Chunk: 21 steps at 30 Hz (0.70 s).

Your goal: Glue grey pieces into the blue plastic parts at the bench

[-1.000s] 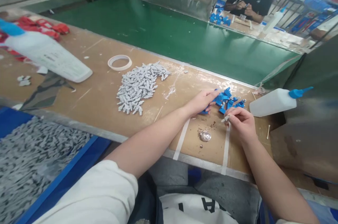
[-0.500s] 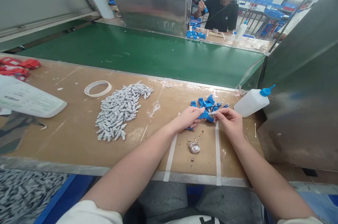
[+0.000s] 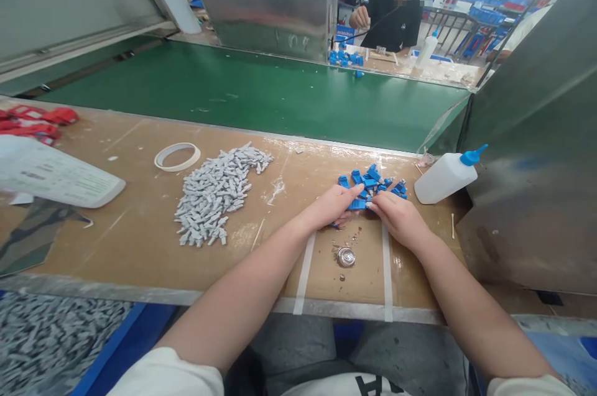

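A small blue plastic part is gripped between the thumb and fingers of my left hand. My right hand is closed at the right end of that part, its fingertips pinched together; whatever lies between them is mostly hidden. Just beyond both hands lies a loose heap of similar blue parts, some with small grey pieces on them. Nearer to me, a round shiny metallic-looking object rests on the table between two strips of pale tape, with dark specks around it.
Small grey pieces lie piled left of centre, beside a tape roll. A white bottle with a blue nozzle leans at right. Beyond the table runs a green belt; a co-worker is across it. Red parts lie far left.
My right fingers have moved in closer to the blue part, covering the small light piece seen at its end before. Across the belt, a blue part has left the co-worker's raised hand.
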Tool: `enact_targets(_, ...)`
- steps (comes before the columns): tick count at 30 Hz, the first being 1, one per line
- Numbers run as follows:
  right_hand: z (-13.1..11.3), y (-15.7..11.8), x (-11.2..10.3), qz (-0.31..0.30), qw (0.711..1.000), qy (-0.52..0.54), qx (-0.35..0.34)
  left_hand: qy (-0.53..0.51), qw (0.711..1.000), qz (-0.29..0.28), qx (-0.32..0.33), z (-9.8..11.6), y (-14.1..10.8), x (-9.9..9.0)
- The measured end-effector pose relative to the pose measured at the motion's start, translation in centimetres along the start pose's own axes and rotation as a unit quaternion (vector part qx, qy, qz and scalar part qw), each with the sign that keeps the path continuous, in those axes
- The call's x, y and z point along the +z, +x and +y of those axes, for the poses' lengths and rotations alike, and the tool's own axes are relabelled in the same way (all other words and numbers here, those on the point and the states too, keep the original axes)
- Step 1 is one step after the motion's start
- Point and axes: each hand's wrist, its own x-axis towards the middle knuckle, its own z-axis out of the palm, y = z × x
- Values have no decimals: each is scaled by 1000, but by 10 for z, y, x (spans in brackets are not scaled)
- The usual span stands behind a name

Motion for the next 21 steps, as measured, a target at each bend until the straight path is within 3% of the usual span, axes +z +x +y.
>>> enact_targets(2,-3,-1,0,-19,1000,-13,-1,-6,999,38,13,0,3,-3)
enact_targets(4,-8,-2,4,-27,999,21,11,-51,988,124,71,0,7,-6)
enact_targets(7,-15,-4,14,-52,996,75,14,-201,936,227,179,1,14,-5)
enact_targets(9,-18,-4,23,-66,994,89,4,-285,908,220,215,2,15,-1)
enact_targets(12,-21,-3,34,-73,990,117,6,-339,890,200,230,3,13,9)
enact_targets(21,-20,-1,49,-71,985,153,46,-374,851,228,289,-3,8,15)
